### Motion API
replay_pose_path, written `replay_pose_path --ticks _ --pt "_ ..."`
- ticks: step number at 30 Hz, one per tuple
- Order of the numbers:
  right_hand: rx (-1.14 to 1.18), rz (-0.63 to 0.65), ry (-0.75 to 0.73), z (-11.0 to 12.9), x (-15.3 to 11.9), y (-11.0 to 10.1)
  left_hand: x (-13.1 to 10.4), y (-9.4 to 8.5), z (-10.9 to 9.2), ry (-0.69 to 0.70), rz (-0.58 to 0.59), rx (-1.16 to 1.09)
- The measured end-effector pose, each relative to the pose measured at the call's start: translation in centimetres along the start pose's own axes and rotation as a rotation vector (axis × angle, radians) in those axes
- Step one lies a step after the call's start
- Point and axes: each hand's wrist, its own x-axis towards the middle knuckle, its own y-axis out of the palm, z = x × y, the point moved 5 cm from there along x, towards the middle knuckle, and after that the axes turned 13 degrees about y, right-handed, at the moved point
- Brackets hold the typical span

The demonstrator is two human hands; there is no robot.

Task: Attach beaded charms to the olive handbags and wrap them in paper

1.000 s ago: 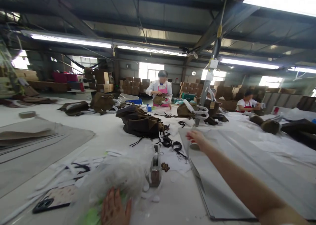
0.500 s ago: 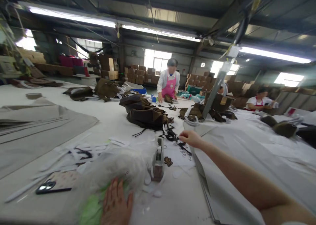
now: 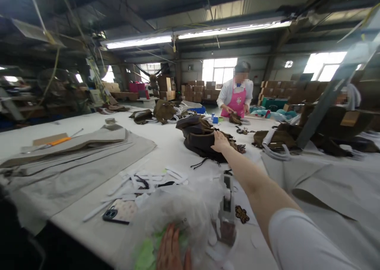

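My left hand (image 3: 172, 249) lies flat, fingers extended, on a clear plastic bag (image 3: 190, 210) with light green material (image 3: 145, 254) inside. Stretched far forward, my right hand (image 3: 221, 142) is at the near side of a pile of dark brown fabric bags (image 3: 199, 142); its fingers look slightly apart against the fabric. Between the two hands stands a grey tape dispenser (image 3: 227, 212). Close beside that dispenser is a leopard-print flower-shaped piece (image 3: 242, 214). Black cords trail from the brown pile.
A phone (image 3: 120, 210) and white strips (image 3: 148, 183) lie left of the plastic bag. Grey sheets (image 3: 103, 163) are stacked farther left, with an orange cutter (image 3: 59, 142) on top. A slanted metal post (image 3: 317, 116) rises at right. Across the table, a person in a pink apron (image 3: 237, 100) handles a brown item.
My right hand has moved from the black straps near the dispenser forward and left to the brown bags. The view has turned left. My left hand stays on the plastic bag.
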Motion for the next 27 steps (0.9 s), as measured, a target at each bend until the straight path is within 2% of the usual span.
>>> replay_pose_path --ticks 2,5,8,10,13,19,21,23,24,27 --pt "0.003 0.015 0.028 -0.1 0.6 1.2 0.1 0.0 -0.1 -0.022 -0.023 0.002" --pt "0.002 0.034 0.068 -1.1 -0.2 3.4 0.0 0.1 -0.1 -0.083 -0.054 -0.007" --pt "0.017 0.062 0.092 -1.9 -2.1 5.0 0.0 0.3 0.0 -0.028 -0.03 -0.009" --pt "0.05 0.065 0.109 -2.3 -3.3 5.1 -0.1 0.5 0.1 0.025 0.009 0.0" --pt "0.132 0.012 0.143 -2.9 -4.1 2.8 -0.2 0.6 0.5 0.015 0.057 0.009" --pt "0.305 -0.109 0.186 -5.3 -3.4 -7.2 0.7 -0.4 -0.2 -0.059 0.071 -0.002" --pt "0.343 -0.109 0.201 -6.4 -3.4 -9.8 1.1 -0.9 -0.5 -0.071 0.069 -0.008" --pt "0.374 -0.087 0.231 -7.7 -3.8 -10.7 1.3 -1.1 -0.7 -0.082 0.072 -0.022" --pt "0.388 -0.07 0.249 -8.2 -4.0 -10.6 1.3 -1.0 -0.7 -0.088 0.076 -0.034" --pt "0.444 -0.003 0.256 -9.0 -4.6 -8.0 0.9 -0.6 -0.5 -0.107 0.083 -0.081"
